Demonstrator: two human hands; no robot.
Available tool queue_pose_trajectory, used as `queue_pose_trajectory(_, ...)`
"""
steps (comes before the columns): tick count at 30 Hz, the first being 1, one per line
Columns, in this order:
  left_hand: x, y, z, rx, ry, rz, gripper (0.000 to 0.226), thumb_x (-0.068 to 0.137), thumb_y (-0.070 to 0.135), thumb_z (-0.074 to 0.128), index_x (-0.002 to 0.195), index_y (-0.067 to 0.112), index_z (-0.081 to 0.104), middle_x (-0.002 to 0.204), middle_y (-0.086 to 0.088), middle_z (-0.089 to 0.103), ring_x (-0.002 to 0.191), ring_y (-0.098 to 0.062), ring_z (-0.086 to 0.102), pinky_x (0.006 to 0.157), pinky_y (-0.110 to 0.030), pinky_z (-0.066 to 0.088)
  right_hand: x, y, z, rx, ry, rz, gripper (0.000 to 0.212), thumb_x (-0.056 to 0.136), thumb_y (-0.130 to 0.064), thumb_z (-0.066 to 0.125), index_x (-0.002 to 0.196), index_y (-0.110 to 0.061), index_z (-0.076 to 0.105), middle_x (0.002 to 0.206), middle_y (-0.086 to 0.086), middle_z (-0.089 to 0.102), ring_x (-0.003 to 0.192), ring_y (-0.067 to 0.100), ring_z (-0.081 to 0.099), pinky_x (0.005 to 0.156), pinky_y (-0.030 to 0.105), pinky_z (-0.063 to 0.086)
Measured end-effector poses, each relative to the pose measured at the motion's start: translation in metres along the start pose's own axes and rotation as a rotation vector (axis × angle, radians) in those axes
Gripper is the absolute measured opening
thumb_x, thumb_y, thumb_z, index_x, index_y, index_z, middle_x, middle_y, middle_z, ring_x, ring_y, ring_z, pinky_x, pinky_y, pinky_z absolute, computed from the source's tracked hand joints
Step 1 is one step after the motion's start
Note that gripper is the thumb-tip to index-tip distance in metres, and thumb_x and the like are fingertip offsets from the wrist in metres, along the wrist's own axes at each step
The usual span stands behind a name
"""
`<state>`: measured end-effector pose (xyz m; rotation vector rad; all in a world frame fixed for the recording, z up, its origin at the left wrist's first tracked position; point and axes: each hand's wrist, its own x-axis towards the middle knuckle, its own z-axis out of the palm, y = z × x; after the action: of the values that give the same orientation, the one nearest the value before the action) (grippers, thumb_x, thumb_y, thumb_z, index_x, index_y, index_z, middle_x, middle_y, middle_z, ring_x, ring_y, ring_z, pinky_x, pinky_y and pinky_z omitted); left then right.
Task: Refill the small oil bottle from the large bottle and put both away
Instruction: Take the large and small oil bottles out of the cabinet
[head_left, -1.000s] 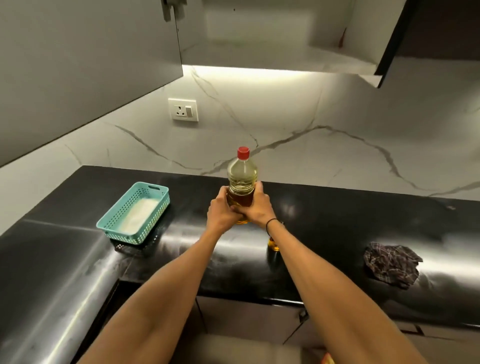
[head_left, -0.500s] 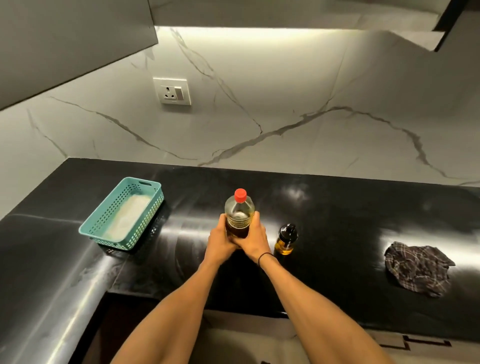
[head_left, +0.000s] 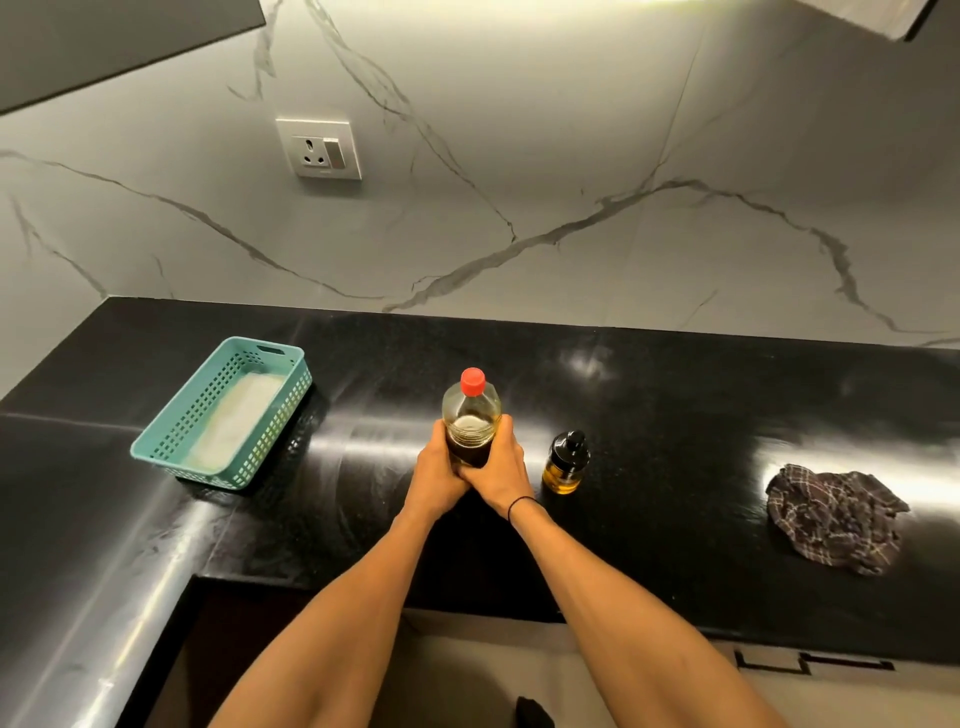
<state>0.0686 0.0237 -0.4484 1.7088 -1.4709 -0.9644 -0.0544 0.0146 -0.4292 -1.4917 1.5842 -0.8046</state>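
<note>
Red cap (head_left: 472, 381): seen screwed onto the big bottle (head_left: 470, 421), so by the look of it no pouring is under way.
Big bottle: held upright on the counter (head_left: 675, 415), near the front edge, about midway along; dark oil is seen only in its lower part, the upper part looks clear.
Left hand (head_left: 436, 470): wrapped round the bottle's lower left side, fingers curled on it.
Right hand (head_left: 501, 467): wrapped round the lower right side, touching the left hand in front of the bottle.
Small bottle (head_left: 565, 462): set just to the right of the hands, apart from the big bottle, black top in place, amber oil seen in its lower part.
Refill: whether it is already done cannot be told; both bottles are closed.
Left to do: at least the putting away of both bottles, since both are on the counter.
Basket (head_left: 223, 415): teal, well to the left, something pale lying in it.
Cloth (head_left: 836, 517): checked, crumpled, well to the right.
</note>
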Motion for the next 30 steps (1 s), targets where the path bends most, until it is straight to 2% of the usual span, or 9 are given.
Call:
queue_pose_trajectory(4, -0.002, 0.0, -0.006, 0.039, -0.049, -0.022, 0.08, 0.075, 0.007, 0.086, 0.138, 0.027, 0.04, 0.124, 0.007, 0.061, 0.116, -0.013, 0.062, 0.096, -0.028, 0.049, -0.005, -0.001, 0.0, -0.024, -0.002, 0.015, 0.076, 0.067, -0.028, 0.088, 0.125, -0.025, 0.039, 0.128, 0.003, 0.057, 0.123, 0.023, 0.055, 0.102, 0.04, 0.051)
queue_pose_trajectory(9, -0.013, 0.005, -0.032, 0.071, -0.037, -0.088, 0.119, 0.066, 0.016, 0.096, 0.16, 0.023, 0.023, 0.155, -0.01, 0.046, 0.143, -0.029, 0.049, 0.114, -0.049, 0.049, -0.017, -0.014, -0.008, -0.035, 0.034, 0.016, 0.085, 0.067, -0.031, 0.089, 0.134, -0.027, 0.035, 0.136, 0.004, 0.052, 0.13, 0.026, 0.05, 0.104, 0.042, 0.049)
queue_pose_trajectory(12, -0.035, 0.009, -0.057, -0.037, 0.007, -0.126, 0.097, 0.076, 0.009, 0.091, 0.153, 0.029, 0.036, 0.148, -0.006, 0.049, 0.136, -0.029, 0.053, 0.105, -0.046, 0.055, -0.035, -0.036, -0.017, -0.054, 0.119, -0.026, 0.082, 0.072, -0.039, 0.085, 0.137, -0.026, 0.037, 0.134, 0.003, 0.049, 0.128, 0.027, 0.047, 0.1, 0.045, 0.048)
queue_pose_trajectory(15, -0.064, 0.021, -0.092, -0.338, 0.164, -0.167, 0.05, 0.09, 0.01, 0.081, 0.128, 0.033, 0.058, 0.13, -0.011, 0.066, 0.116, -0.03, 0.069, 0.086, -0.036, 0.059, -0.058, -0.073, -0.026, -0.063, 0.375, -0.054, 0.072, 0.078, -0.045, 0.08, 0.137, -0.024, 0.043, 0.131, 0.003, 0.051, 0.124, 0.026, 0.048, 0.094, 0.052, 0.05)
queue_pose_trajectory(18, -0.088, 0.068, -0.147, -0.637, 0.337, -0.16, 0.019, 0.101, 0.03, 0.069, 0.118, 0.022, 0.067, 0.121, -0.016, 0.074, 0.103, -0.026, 0.073, 0.085, -0.039, 0.059, -0.075, -0.136, -0.037, 0.169, 0.507, -0.161, 0.051, 0.085, -0.039, 0.076, 0.126, -0.025, 0.049, 0.123, 0.0, 0.056, 0.117, 0.025, 0.052, 0.093, 0.053, 0.051)
queue_pose_trajectory(22, -0.118, 0.157, -0.247, -1.1, 0.368, 0.04, 0.06, 0.105, 0.061, 0.041, 0.128, 0.011, 0.066, 0.12, -0.015, 0.072, 0.111, -0.032, 0.068, 0.09, -0.046, 0.056, -0.095, -0.267, -0.057, 0.443, 0.488, -0.509, 0.041, 0.089, -0.042, 0.069, 0.122, -0.028, 0.049, 0.117, -0.005, 0.056, 0.109, 0.02, 0.053, 0.096, 0.057, 0.048)
queue_pose_trajectory(25, -0.137, 0.202, -0.308, -1.244, 0.269, 0.191, 0.068, 0.097, 0.065, 0.037, 0.13, 0.013, 0.067, 0.133, -0.019, 0.069, 0.121, -0.037, 0.067, 0.099, -0.055, 0.056, -0.127, -0.371, -0.076, 0.553, 0.398, -0.746, 0.051, 0.09, -0.052, 0.064, 0.133, -0.029, 0.049, 0.13, -0.007, 0.056, 0.119, 0.018, 0.053, 0.097, 0.057, 0.051)
queue_pose_trajectory(27, -0.155, 0.22, -0.333, -1.272, 0.139, 0.294, 0.058, 0.104, 0.05, 0.032, 0.128, 0.013, 0.07, 0.149, -0.024, 0.059, 0.133, -0.042, 0.062, 0.097, -0.057, 0.059, -0.159, -0.431, -0.086, 0.586, 0.296, -0.872, 0.059, 0.091, -0.055, 0.062, 0.14, -0.029, 0.046, 0.141, -0.009, 0.051, 0.128, 0.016, 0.05, 0.104, 0.053, 0.049)
queue_pose_trajectory(30, -0.177, 0.234, -0.348, -1.285, -0.037, 0.374, 0.053, 0.095, 0.043, 0.065, 0.138, 0.011, 0.069, 0.151, -0.026, 0.056, 0.138, -0.038, 0.059, 0.101, -0.053, 0.058, -0.208, -0.496, -0.093, 0.635, 0.162, -0.952, 0.062, 0.091, -0.058, 0.062, 0.145, -0.036, 0.041, 0.15, -0.017, 0.04, 0.142, 0.016, 0.039, 0.116, 0.051, 0.04)
